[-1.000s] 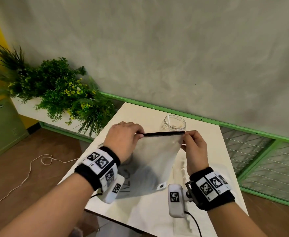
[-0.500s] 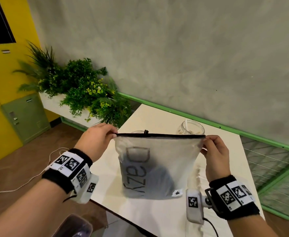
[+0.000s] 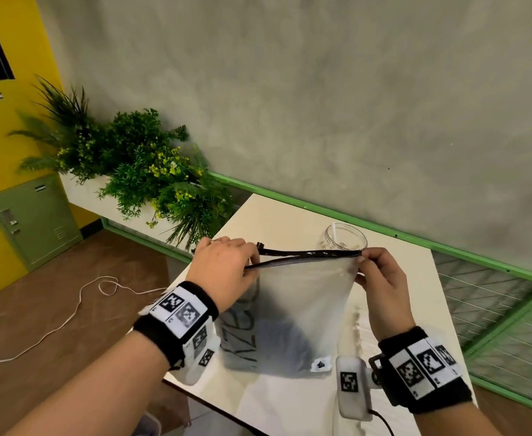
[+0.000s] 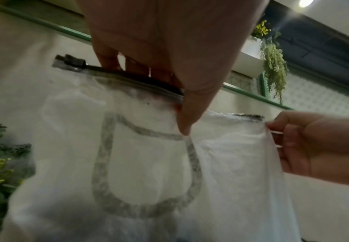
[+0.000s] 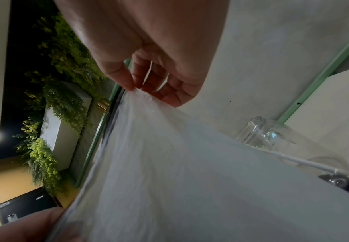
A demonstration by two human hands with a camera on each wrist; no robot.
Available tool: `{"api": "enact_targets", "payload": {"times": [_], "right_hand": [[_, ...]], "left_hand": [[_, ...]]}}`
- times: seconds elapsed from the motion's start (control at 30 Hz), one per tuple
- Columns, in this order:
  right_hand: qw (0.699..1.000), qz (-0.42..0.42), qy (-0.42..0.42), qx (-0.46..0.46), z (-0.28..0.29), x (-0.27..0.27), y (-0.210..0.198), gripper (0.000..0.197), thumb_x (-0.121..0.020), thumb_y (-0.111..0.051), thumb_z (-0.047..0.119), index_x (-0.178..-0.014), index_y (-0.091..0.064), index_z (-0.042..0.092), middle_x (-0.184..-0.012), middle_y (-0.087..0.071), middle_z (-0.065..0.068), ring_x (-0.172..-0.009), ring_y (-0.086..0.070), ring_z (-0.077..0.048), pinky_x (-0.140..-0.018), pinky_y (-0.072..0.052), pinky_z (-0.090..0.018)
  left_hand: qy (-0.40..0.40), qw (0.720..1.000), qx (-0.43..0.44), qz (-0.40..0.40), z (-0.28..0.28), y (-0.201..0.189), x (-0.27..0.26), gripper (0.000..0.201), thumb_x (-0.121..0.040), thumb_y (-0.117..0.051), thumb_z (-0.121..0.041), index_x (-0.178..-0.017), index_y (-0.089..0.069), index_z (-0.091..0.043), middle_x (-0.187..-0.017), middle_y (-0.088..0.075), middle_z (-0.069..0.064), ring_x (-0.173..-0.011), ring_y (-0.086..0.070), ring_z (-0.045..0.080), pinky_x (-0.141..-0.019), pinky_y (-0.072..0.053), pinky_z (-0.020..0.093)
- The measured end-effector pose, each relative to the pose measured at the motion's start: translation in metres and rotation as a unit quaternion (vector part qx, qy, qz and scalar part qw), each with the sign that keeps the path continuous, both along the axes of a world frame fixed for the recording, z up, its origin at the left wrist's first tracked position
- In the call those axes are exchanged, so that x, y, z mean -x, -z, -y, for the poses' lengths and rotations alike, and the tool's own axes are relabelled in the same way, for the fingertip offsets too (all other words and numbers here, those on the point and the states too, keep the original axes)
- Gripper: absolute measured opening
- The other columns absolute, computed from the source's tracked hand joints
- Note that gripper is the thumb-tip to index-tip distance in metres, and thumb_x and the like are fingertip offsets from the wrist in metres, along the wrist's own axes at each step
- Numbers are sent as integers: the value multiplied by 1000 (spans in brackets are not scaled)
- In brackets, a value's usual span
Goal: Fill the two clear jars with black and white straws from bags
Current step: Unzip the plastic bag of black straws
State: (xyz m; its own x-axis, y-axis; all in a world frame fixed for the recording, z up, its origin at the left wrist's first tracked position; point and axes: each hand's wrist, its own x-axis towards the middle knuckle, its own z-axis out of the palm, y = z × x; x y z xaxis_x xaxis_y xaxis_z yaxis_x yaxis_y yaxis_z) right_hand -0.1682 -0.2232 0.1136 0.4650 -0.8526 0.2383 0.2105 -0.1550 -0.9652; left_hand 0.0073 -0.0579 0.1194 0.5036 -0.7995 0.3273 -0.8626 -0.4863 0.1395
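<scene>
Early in the task, by my reading: the frosted bag (image 3: 293, 313), centre of the head view, stands on the white desk (image 3: 393, 297), its black zip strip parted at the left. The left hand (image 3: 223, 272) pinches one lip, the right hand (image 3: 381, 278) the far corner. Dark straws show dimly through the soft, crinkly film. Behind, the round glass jar (image 3: 346, 239) holds one white straw.

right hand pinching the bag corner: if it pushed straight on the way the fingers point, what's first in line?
Probably the clear jar. The right hand pinches the corner of the frosted zip bag, fingers aimed away from the person, and the jar stands on the table just beyond them. How far apart they are is unclear.
</scene>
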Motion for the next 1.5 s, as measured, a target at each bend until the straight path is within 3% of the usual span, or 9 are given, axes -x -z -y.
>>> {"api": "enact_targets", "payload": {"times": [0.23,0.33,0.53,0.73,0.83,1.0,1.13,1.37,1.5], "right_hand": [[998,-37,12,52,9,9,6,23,-95,-46,-3,-81,-54,13,-67,-56,9,-63,-48,-7,-65,-45,-26],[988,-62,50,130,9,12,7,21,-93,-50,-3,-85,-55,17,-80,-58,3,-71,-52,-4,-69,-46,-27],[703,-258,35,662,-25,-9,15,50,-74,-65,28,-121,-53,20,-122,-55,-3,-121,-47,-28,-103,-31,-46],[542,-436,-72,715,-14,-25,17,15,-64,-78,30,-69,-66,24,-63,-64,9,-84,-64,-23,-104,-23,-58],[544,-472,-138,680,-19,-14,8,28,-88,-50,47,-73,-59,25,-59,-63,7,-69,-61,-21,-88,-41,-46],[686,-495,-128,518,-21,-5,-6,53,-95,-15,62,-85,-51,24,-80,-63,0,-80,-59,-27,-66,-40,-35],[662,-522,-144,518,-24,-8,2,25,-94,-47,44,-111,-58,29,-107,-62,3,-99,-59,-23,-75,-40,-31],[581,-557,-147,575,-39,1,31,70,-43,-82,22,-109,-59,32,-148,-34,-11,-116,-50,-37,-82,-50,-44],[611,-582,-157,513,-35,3,42,67,-77,-57,-1,-134,-42,32,-153,-8,-8,-116,-49,-34,-77,-47,-39]], "left_hand": [[-34,997,-51,-43,-5,3,-9,72,-92,-8,-63,-81,-71,-30,-121,-56,-14,-119,-45,18,-106,-20,47],[-56,995,-46,-74,0,4,-12,47,-94,-27,-52,-82,-65,-26,-98,-63,-9,-98,-59,17,-102,-32,43],[-9,989,-19,-145,3,7,-9,36,-77,-61,-31,-113,-57,-31,-117,-53,-12,-100,-58,13,-78,-48,29],[14,989,-58,-135,2,17,-15,71,-75,-56,-22,-141,-33,-23,-135,-41,-3,-120,-47,22,-98,-41,34],[16,987,-59,-146,1,23,-17,77,-74,-54,-20,-145,-26,-19,-139,-36,-1,-123,-43,25,-103,-37,36],[33,986,-35,-161,1,31,-13,75,-77,-52,-19,-147,-24,-19,-142,-34,-1,-125,-41,25,-106,-34,34],[22,984,-17,-176,3,34,-9,71,-80,-50,-20,-146,-24,-19,-138,-37,1,-117,-48,27,-98,-41,35],[3,972,-16,-235,5,39,-10,65,-85,-49,-20,-146,-26,-18,-126,-49,6,-114,-50,26,-91,-43,34],[20,967,9,-252,2,46,-4,60,-88,-47,-14,-145,-30,-18,-124,-51,9,-111,-52,27,-92,-43,34]]}}
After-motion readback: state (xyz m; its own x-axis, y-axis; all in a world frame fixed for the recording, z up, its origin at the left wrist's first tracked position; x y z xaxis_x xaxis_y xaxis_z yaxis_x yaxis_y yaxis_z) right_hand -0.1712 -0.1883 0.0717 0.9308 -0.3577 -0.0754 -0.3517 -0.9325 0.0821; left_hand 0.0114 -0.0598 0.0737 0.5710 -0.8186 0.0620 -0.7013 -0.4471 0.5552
